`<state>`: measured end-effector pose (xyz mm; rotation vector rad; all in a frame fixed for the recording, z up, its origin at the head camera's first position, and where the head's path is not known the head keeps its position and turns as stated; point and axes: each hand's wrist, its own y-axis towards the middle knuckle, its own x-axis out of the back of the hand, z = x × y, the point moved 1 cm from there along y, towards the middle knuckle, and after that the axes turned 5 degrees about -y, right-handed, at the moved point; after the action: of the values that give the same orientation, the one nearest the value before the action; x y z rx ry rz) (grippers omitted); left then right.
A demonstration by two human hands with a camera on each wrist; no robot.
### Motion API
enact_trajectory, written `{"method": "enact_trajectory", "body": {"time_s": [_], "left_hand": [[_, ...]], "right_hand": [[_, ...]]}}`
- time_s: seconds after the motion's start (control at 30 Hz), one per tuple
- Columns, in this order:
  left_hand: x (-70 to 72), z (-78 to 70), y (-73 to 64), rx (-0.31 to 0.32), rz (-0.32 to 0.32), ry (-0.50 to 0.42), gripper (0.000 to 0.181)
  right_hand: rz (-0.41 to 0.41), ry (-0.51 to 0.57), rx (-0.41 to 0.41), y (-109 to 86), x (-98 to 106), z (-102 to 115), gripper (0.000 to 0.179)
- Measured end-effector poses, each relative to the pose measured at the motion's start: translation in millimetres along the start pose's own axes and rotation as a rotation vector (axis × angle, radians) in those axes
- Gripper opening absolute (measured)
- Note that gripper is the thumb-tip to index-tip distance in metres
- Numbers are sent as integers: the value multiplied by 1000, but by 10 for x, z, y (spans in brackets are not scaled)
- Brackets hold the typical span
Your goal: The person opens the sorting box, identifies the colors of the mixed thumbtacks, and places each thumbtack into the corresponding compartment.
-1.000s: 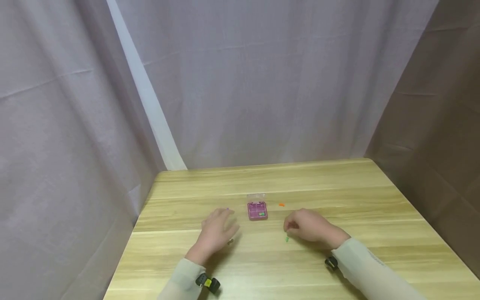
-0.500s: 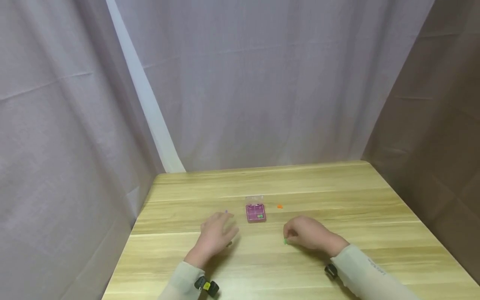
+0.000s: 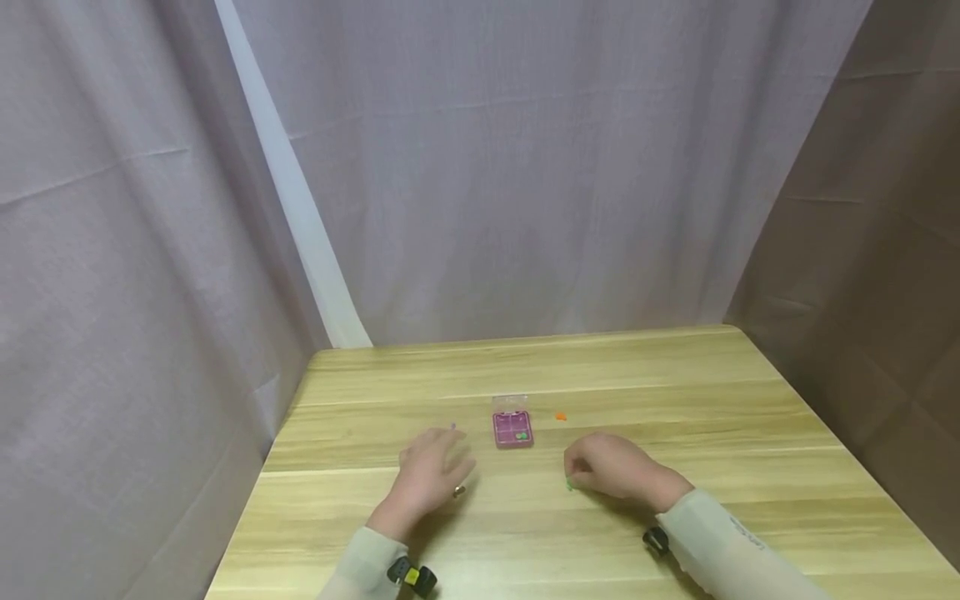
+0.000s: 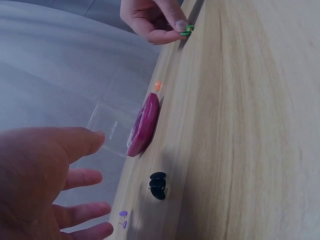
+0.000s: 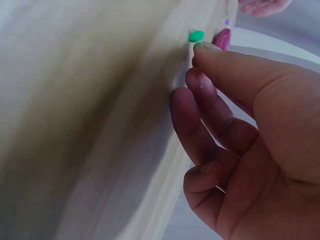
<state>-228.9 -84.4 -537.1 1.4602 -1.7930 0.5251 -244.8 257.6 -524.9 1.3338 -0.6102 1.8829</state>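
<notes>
My right hand pinches a small green stud between thumb and fingertips, low over the wooden table. In the right wrist view, a green round head shows just past the thumb tip. My left hand stays open above the table, fingers apart and holding nothing. Under it lie dark studs, with purple studs near its fingertips. Between the hands stands a small pink divided case, its clear lid raised. Green pieces lie in its near right compartment.
An orange stud lies right of the case. The wooden table ends at grey curtains behind and at both sides. Dark bands with small devices sit on both wrists.
My right hand has lowered slightly and taken the green stud between its fingertips. The left hand keeps almost the same place. The view has shifted a little.
</notes>
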Motion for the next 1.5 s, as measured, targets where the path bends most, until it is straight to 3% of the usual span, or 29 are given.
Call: {"method": "enact_trajectory", "body": {"time_s": [0.27, 0.53, 0.8, 1.2, 1.5], "left_hand": [[16, 14, -17, -3, -10, -1, 53], [9, 18, -29, 9, -7, -5, 51], [-10, 19, -33, 8, -5, -18, 51], [-22, 7, -33, 1, 4, -12, 52], [-46, 3, -52, 1, -1, -31, 52]], "right_hand": [[-88, -10, -45, 210, 89, 24, 20], [-127, -21, -89, 466, 89, 125, 10], [-168, -34, -131, 668, 45, 135, 18], [-163, -97, -172, 814, -5, 118, 19], [-161, -62, -159, 892, -55, 160, 13]]}}
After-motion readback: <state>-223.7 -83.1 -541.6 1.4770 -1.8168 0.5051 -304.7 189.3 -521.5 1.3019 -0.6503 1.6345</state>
